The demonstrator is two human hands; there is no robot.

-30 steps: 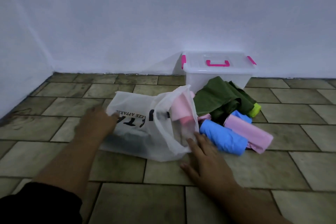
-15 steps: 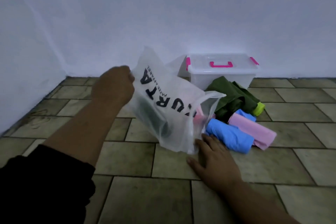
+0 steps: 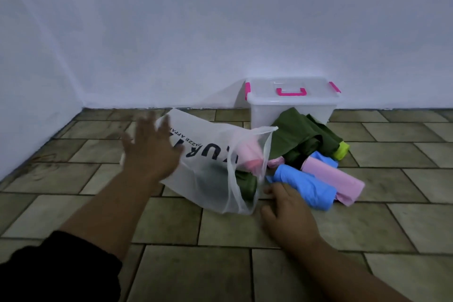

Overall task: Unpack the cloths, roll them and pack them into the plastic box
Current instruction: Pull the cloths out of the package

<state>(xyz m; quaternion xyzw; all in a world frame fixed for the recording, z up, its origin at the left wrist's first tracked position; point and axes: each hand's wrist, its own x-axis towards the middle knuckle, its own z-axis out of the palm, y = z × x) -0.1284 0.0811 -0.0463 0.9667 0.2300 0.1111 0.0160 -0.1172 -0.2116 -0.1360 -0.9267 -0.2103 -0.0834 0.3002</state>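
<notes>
The plastic bag (image 3: pixel 210 167) was thin and half-transparent, and it carried black print that stood upside down to the camera: big letters of which only "UR" could be read, and a small line showing "ZZE APPA". The left hand hid the rest. Inside the bag lay a pink cloth roll (image 3: pixel 247 154) and under it a dark green cloth (image 3: pixel 245 185), both near the open mouth, which pointed to the right.

The plastic box (image 3: pixel 291 108) was clear, its lid on, with a pink handle and pink latches. It stood against the white wall (image 3: pixel 220 32).

In front of the box, on the floor, lay the other cloths: a loose dark green one (image 3: pixel 299 135), a blue roll (image 3: pixel 304 186), a pink roll (image 3: pixel 335 179) and a yellow-green roll (image 3: pixel 343 151).

The left hand (image 3: pixel 152 152) was blurred, its fingers spread wide at the closed end of the bag, gripping nothing. The right hand (image 3: pixel 286 211) lay on the floor at the mouth of the bag, just beside the blue roll, fingers loose, holding nothing.

The floor (image 3: pixel 367 228) was of brownish-green tiles.
</notes>
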